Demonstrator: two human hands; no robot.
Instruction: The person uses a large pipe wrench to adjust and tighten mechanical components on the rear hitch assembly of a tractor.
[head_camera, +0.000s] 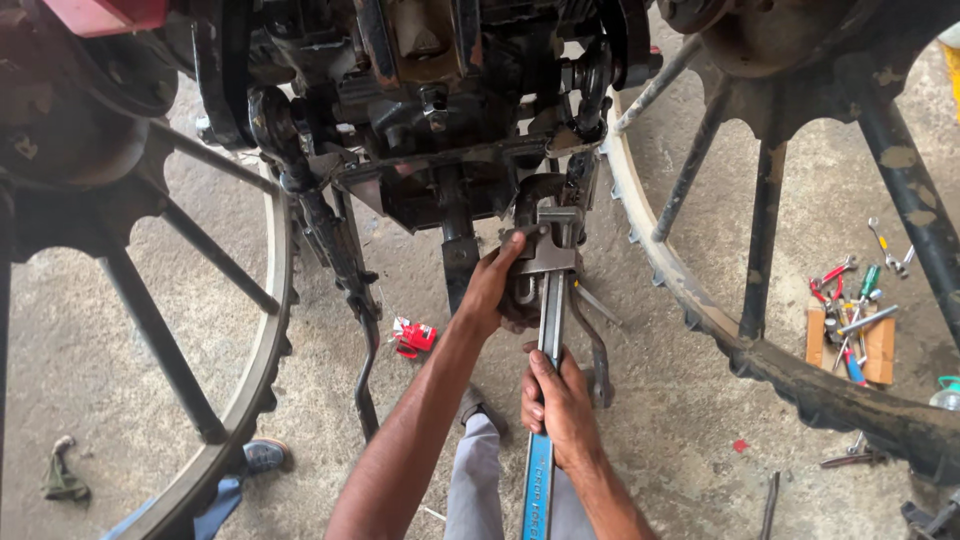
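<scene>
A large pipe wrench (548, 330) with a blue handle points up at the underside of a dark, greasy machine (440, 110). Its jaws sit around a pipe-like part (535, 190) below the machine. My left hand (492, 285) grips the wrench head and jaw. My right hand (558, 405) is wrapped around the wrench handle lower down. My grey trouser leg (475, 480) shows beneath my arms.
Two big spoked metal wheels flank the machine, one on the left (250, 330) and one on the right (760, 340). Several hand tools (850, 310) lie on a cardboard piece on the concrete floor at right. A small red packet (413, 336) and a rag (62, 478) lie on the floor.
</scene>
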